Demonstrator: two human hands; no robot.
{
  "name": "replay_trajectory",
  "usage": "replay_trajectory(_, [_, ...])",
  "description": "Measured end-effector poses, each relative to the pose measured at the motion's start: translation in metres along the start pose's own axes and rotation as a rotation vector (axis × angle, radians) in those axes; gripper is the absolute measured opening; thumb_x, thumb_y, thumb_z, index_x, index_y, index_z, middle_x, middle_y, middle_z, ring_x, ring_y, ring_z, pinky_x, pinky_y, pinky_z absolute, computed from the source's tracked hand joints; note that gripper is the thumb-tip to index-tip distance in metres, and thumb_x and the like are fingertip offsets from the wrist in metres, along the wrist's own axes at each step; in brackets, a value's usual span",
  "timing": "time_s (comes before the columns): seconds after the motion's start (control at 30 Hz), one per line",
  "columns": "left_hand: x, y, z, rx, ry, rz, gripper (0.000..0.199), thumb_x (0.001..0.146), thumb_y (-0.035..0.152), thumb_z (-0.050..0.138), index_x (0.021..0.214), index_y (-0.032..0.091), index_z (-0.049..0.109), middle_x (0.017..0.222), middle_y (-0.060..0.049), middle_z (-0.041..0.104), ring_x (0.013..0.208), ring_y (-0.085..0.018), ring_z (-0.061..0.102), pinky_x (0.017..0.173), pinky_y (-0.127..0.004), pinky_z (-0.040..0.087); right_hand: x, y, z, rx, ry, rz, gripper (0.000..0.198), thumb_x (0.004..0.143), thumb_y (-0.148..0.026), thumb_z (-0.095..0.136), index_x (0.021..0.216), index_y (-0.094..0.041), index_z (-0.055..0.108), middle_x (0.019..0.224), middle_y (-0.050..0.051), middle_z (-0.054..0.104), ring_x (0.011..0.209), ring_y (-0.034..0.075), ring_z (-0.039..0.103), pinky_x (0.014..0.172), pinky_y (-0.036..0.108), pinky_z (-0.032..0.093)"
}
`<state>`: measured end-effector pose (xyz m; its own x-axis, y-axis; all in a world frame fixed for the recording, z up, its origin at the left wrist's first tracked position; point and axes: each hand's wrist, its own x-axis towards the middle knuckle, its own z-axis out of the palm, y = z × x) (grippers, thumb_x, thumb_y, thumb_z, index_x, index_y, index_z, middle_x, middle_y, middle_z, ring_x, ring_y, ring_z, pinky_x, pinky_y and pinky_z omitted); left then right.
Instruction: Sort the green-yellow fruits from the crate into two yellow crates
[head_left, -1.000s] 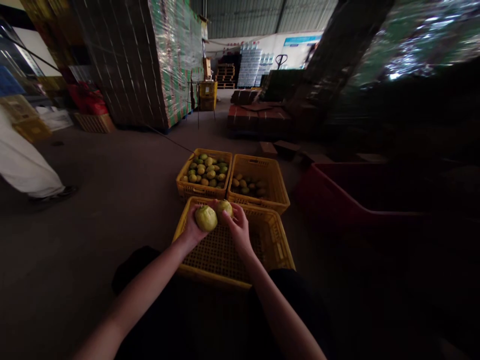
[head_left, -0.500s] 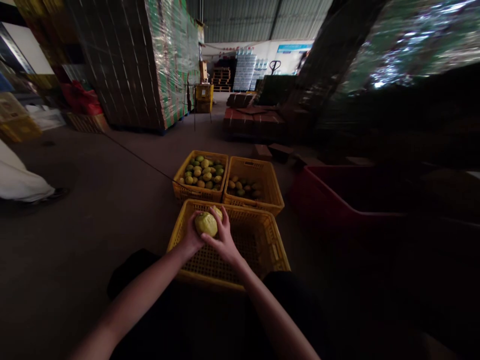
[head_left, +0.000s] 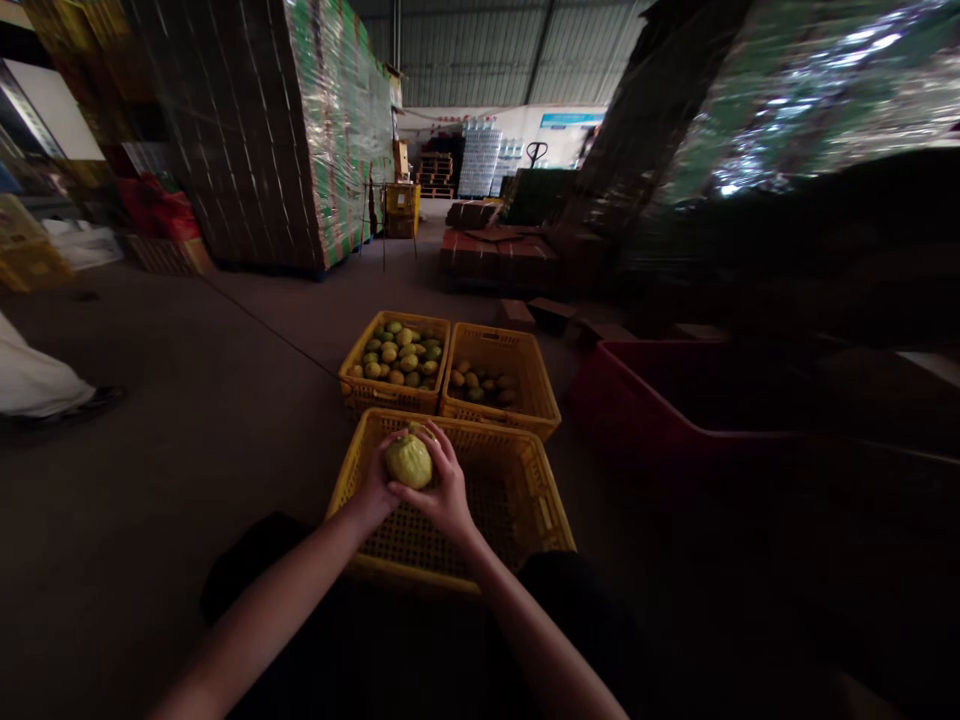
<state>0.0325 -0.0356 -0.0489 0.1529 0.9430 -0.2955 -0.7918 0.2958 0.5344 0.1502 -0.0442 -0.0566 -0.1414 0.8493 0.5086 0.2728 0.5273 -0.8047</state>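
Note:
Both my hands are together over the near yellow crate [head_left: 551, 515], whose slatted bottom shows below them. Between them is a pale yellow-green, wrinkled-looking mango [head_left: 409, 463]. My left hand [head_left: 377, 482] cups its left side. My right hand [head_left: 448, 490] curves round its far and right side, thumb along the lower edge. Another yellowish piece shows just behind it under the right fingers; whether it is a second fruit I cannot tell. Past this crate stand a yellow crate full of green and yellow mangoes [head_left: 405, 355] and another yellow crate [head_left: 536, 385] with fewer mangoes.
A dark red bin [head_left: 637, 400] stands on the right. Film-wrapped stacks [head_left: 330, 150] rise at left and right. Flat cartons [head_left: 499, 260] lie ahead. A person's leg [head_left: 37, 375] is at the far left, and a thin cord [head_left: 262, 325] runs to the left crate.
The view has tilted and shifted slightly, so the crates appear a little lower and further left. The mango has turned somewhat between my hands, and the piece behind it is more covered.

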Motion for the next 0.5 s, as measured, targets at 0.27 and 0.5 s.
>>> replay_trajectory(0.27, [0.023, 0.009, 0.029, -0.017, 0.119, -0.165, 0.024, 0.085, 0.038, 0.059, 0.076, 0.017, 0.065, 0.066, -0.004, 0.068, 0.069, -0.021, 0.068, 0.063, -0.029, 0.053, 0.009, -0.018, -0.025, -0.105, 0.190, -0.045, 0.071, 0.057, -0.042, 0.084, 0.122, -0.028, 0.061, 0.111, 0.009, 0.058, 0.106, 0.030, 0.054, 0.096, 0.048, 0.046])
replay_trajectory(0.5, [0.019, 0.010, 0.024, -0.042, 0.157, -0.182, 0.028, 0.092, 0.040, 0.048, 0.080, 0.020, 0.063, 0.066, -0.002, 0.068, 0.055, -0.016, 0.063, 0.053, -0.026, 0.050, 0.016, -0.011, -0.037, 0.071, 0.362, 0.082, 0.064, 0.061, -0.038, 0.082, 0.119, -0.023, 0.060, 0.113, 0.008, 0.059, 0.107, 0.027, 0.056, 0.097, 0.045, 0.046])
